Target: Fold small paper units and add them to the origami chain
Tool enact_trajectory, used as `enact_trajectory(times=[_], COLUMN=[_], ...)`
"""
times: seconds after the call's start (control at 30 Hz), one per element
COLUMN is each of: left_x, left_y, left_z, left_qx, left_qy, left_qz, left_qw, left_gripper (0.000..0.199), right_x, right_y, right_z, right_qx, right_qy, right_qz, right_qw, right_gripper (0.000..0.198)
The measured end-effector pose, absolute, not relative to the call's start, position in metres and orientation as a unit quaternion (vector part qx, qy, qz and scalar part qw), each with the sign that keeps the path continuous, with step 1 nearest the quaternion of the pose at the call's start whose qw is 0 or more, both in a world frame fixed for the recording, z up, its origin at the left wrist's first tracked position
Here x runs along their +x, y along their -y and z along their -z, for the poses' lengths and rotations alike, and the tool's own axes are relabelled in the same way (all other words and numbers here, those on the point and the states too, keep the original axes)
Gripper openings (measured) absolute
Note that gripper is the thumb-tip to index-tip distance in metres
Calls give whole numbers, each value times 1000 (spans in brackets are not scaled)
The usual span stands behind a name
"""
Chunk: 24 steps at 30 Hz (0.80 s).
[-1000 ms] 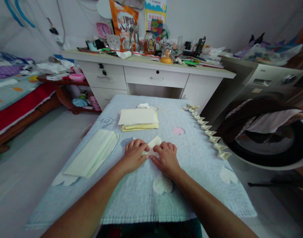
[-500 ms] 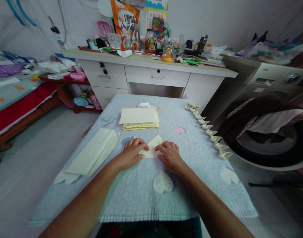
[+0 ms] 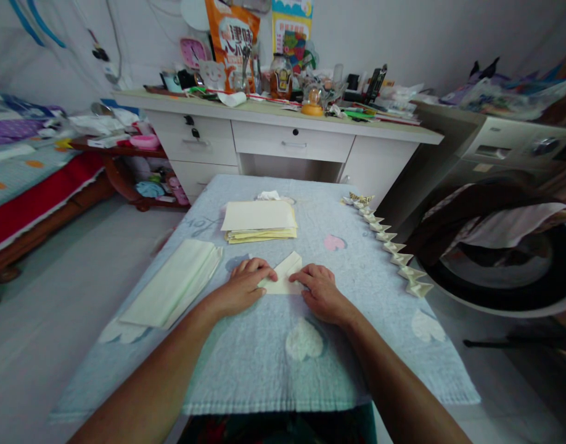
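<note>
A small cream sheet of folded paper [image 3: 285, 277] lies flat on the cloth-covered table in front of me, its upper right corner rising to a point. At its left end, my left hand [image 3: 248, 280] grips it, fingers on top and thumb at the near edge. My right hand [image 3: 320, 290] is closed at the other end, with the index fingertip pressed on the paper and the other fingers curled. Beyond the hands sits a stack of paper sheets [image 3: 259, 216], cream over yellow. Left of my left arm rests a bundle of pale folded paper [image 3: 174, 283].
A row of folded paper pieces [image 3: 396, 248] runs along the table's right side. White crumpled tissue [image 3: 268, 195] is behind the stack. A cluttered desk [image 3: 292, 139] stands beyond the table, a washing machine [image 3: 500, 145] at right, a bed [image 3: 42, 191] at left.
My right thumb has drawn back from the paper's near edge toward the right, while the index finger stays on the paper. My left hand has barely moved.
</note>
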<state>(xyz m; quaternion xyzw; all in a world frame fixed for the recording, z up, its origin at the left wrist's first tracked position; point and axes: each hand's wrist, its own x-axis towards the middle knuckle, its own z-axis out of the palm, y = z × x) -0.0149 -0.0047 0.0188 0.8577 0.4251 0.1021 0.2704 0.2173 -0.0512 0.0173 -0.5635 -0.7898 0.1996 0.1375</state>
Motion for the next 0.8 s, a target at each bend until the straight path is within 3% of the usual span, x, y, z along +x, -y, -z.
enact_trajectory(times=[0.1, 0.27, 0.43, 0.63, 0.8], left_x=[-14, -2, 13, 18, 19], left_y=[5, 8, 8, 8, 8], left_z=[-20, -19, -10, -1, 1], left_qx=[854, 838, 822, 830, 830], left_qy=[-432, -471, -511, -510, -508], left_qz=[-105, -146, -191, -186, -199], left_qw=[269, 235, 165, 126, 116], left_gripper=[41, 18, 41, 49, 47], right_x=[222, 229, 226, 221, 215], right_y=[50, 46, 44, 45, 47], right_z=[-18, -9, -4, -7, -6], right_qx=[-549, -526, -542, -630, -669], right_qy=[786, 764, 736, 711, 711], right_qz=[-228, -266, -248, -144, -75], right_qw=[170, 262, 322, 276, 203], right_gripper=[55, 52, 37, 23, 40])
